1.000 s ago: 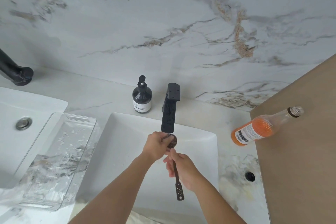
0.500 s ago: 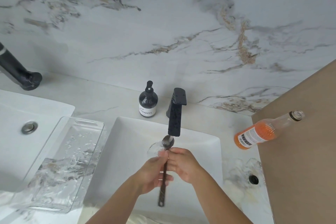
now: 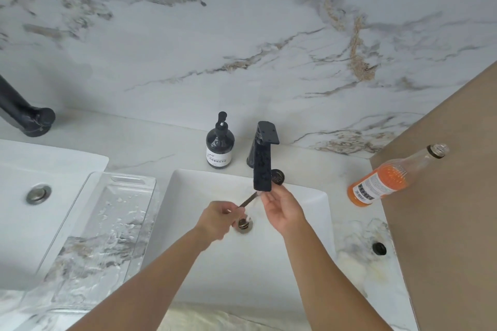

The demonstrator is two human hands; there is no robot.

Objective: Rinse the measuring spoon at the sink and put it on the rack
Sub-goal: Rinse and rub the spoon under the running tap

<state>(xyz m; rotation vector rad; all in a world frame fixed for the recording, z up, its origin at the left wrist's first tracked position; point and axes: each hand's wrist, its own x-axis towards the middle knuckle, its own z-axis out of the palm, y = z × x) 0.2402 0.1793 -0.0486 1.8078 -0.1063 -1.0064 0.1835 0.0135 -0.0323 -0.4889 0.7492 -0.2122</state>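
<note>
Over the white sink (image 3: pixel 317 226), my left hand (image 3: pixel 215 219) is closed on the dark measuring spoon (image 3: pixel 248 199). Only its thin handle shows, slanting up and right to the water under the black faucet (image 3: pixel 262 169). The spoon's bowl is hidden inside my fist. My right hand (image 3: pixel 282 211) is open, palm toward me, fingers just below the spout and not touching the spoon. The clear ribbed rack (image 3: pixel 107 223) lies left of the sink with water drops on it.
The sink drain (image 3: pixel 243 224) sits just right of my left hand. Behind the sink stands a dark soap pump bottle (image 3: pixel 220 146). An orange drink bottle (image 3: pixel 387 180) leans at the right against a brown board (image 3: pixel 443 196). A second basin (image 3: pixel 40 169) is at far left.
The spoon has gone from both hands, bowl up under the spout, to my left hand alone with the handle pointing up. My right hand has let go and opened.
</note>
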